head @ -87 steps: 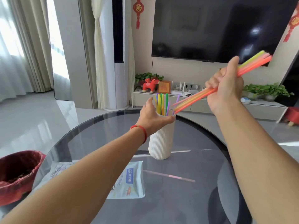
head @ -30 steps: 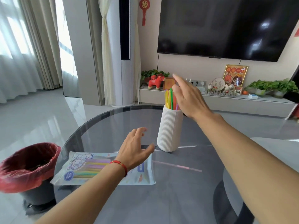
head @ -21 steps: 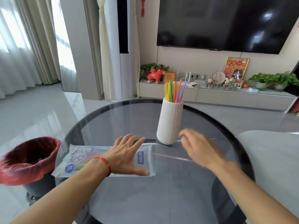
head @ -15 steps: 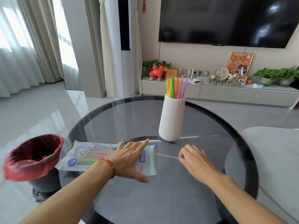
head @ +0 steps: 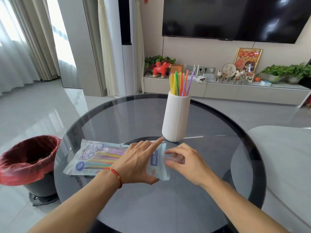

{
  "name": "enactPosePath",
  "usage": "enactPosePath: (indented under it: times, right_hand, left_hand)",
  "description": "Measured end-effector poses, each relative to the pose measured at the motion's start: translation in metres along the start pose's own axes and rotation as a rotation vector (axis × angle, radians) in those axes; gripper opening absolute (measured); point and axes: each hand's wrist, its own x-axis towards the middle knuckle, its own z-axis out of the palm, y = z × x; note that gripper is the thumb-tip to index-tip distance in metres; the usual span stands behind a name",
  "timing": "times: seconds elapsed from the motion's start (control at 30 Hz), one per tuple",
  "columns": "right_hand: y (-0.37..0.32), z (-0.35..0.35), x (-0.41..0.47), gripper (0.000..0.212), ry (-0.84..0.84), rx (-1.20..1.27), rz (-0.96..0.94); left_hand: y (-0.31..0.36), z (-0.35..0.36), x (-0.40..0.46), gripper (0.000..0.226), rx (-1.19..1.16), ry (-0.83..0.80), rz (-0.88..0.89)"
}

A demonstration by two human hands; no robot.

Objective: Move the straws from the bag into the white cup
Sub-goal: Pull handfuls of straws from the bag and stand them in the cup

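Note:
The straw bag point(head: 94, 158) lies flat on the round glass table point(head: 218, 190), left of centre, with several coloured straws showing through it. My left hand point(head: 138, 162) lies palm down on its right half, fingers spread, pinning it. My right hand point(head: 185, 163) is at the bag's right end with its fingers curled toward the opening. They are blurred, so what they pinch is unclear. The ribbed white cup point(head: 175, 118) stands upright just behind both hands. Several straws point(head: 180, 83) stick up out of it. The loose pink straw seen earlier is out of sight.
A bin with a red liner point(head: 25, 158) stands on the floor left of the table. A pale rounded surface point(head: 282, 158) adjoins the table's right side. Behind are a TV cabinet point(head: 218, 89) with ornaments and plants, and a wall television point(head: 235, 17).
My right hand dropped a bundle of straws into the cup, then came down to the table and slid left to the bag's opening. My left hand left the cup and settled on the bag.

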Motion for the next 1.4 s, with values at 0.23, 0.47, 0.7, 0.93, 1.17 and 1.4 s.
enactPosePath:
  times: [0.23, 0.47, 0.7, 0.93, 1.17, 1.4]
  right_hand:
    - [-0.002, 0.005, 0.007, 0.040, -0.184, 0.149, 0.101]
    - [-0.001, 0.021, 0.014, 0.009, -0.179, 0.191, 0.149]
    - [0.005, 0.009, 0.016, 0.013, -0.094, 0.313, 0.188]
    - [0.001, 0.021, 0.017, 0.023, -0.061, 0.414, 0.143]
    - [0.010, 0.009, 0.018, 0.012, -0.039, 0.408, 0.128]
    - [0.018, -0.004, 0.013, 0.033, -0.063, 0.639, 0.236]
  left_hand:
    - [0.001, -0.008, 0.004, 0.117, 0.017, 0.033, 0.030]
    - [0.010, -0.004, 0.013, 0.121, 0.157, 0.009, 0.131]
    - [-0.001, -0.005, 0.011, 0.119, 0.154, -0.019, 0.032]
    - [0.000, -0.003, 0.011, 0.121, 0.164, -0.030, -0.015]
    - [-0.005, -0.005, 0.009, 0.121, 0.175, -0.020, -0.079]
    - [-0.004, -0.003, 0.009, 0.117, 0.189, -0.046, -0.099]
